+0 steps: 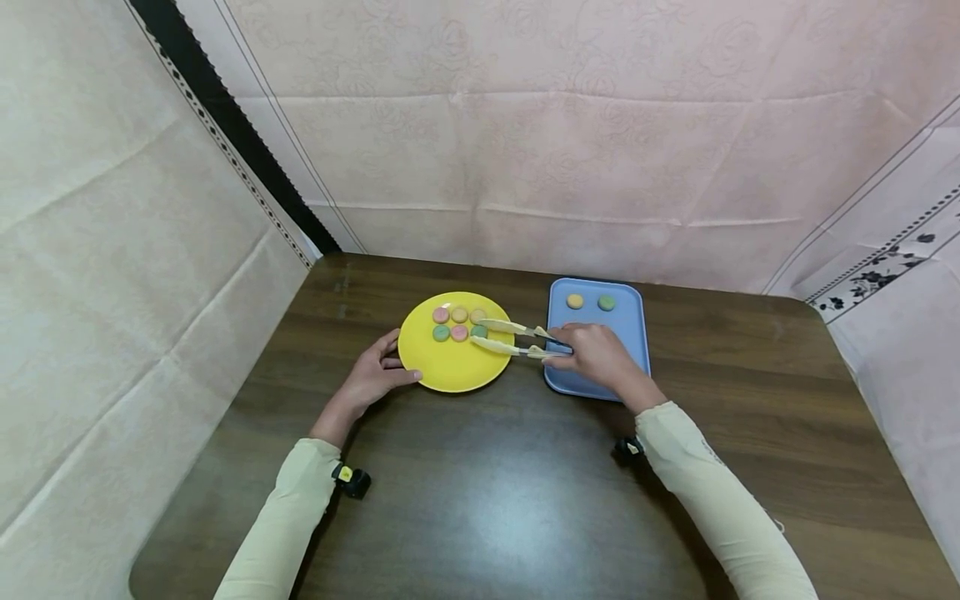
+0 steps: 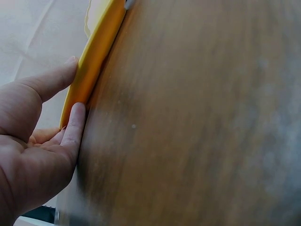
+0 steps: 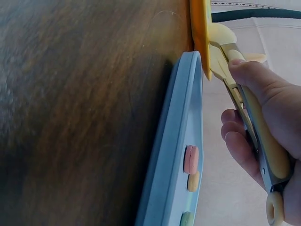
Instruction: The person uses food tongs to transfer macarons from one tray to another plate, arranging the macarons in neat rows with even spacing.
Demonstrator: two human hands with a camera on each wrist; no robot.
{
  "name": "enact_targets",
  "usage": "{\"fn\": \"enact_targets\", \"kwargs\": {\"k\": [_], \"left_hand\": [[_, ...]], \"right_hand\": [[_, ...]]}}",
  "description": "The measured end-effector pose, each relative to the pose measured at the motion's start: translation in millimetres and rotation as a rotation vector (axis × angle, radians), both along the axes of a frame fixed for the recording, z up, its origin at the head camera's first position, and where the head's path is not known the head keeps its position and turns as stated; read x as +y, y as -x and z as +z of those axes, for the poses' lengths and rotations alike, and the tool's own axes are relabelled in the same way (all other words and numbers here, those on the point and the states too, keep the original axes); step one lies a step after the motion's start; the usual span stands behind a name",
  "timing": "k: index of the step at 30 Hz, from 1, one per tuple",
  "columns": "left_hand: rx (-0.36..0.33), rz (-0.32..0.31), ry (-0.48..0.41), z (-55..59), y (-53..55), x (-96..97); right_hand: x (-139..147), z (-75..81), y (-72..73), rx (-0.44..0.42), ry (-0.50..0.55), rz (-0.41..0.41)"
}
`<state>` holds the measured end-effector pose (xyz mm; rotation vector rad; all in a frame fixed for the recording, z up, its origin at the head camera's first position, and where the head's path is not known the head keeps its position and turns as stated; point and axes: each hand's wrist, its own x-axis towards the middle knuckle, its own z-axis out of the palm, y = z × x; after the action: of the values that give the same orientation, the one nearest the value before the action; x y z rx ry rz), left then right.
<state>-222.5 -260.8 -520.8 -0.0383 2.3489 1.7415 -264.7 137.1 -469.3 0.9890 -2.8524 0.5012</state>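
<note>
My left hand (image 1: pixel 377 375) holds the left rim of a round yellow plate (image 1: pixel 457 371), its thumb and fingers on either side of the edge in the left wrist view. On the plate, pink, yellow and green macarons stand in two rows. My right hand (image 1: pixel 597 354) grips a pair of tongs (image 1: pixel 498 347) with cream tips, reaching over the plate's right side. The tips are spread around a green macaron (image 1: pixel 478 332) at the right end of the nearer row. Below that hand lies a blue tray (image 1: pixel 637 321).
On the tray sit a yellow macaron (image 1: pixel 574 301) and a green macaron (image 1: pixel 606 302). A pink macaron (image 3: pixel 191 159) also shows there in the right wrist view. The brown wooden table (image 1: pixel 480 500) ends at a pale cloth (image 1: pixel 570 167) hanging behind it.
</note>
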Motion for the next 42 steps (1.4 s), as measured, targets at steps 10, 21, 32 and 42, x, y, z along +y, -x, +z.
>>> {"fn": "enact_targets", "kwargs": {"k": [10,21,32,42], "left_hand": [[-0.002,-0.009,0.002,-1.6,0.7,-1.8],[-0.001,-0.008,-0.004,-0.5,2.1,-1.2],[0.005,-0.025,-0.011,6.3,-2.8,0.9],[0.0,-0.013,-0.002,2.3,-1.9,0.9]], "right_hand": [[16,10.9,-8.9,0.013,0.071,-0.021],[63,49.8,-21.3,0.08,0.09,-0.1],[124,48.7,-30.7,0.131,0.041,-0.193],[148,36.4,-37.8,0.051,0.018,-0.24]]}}
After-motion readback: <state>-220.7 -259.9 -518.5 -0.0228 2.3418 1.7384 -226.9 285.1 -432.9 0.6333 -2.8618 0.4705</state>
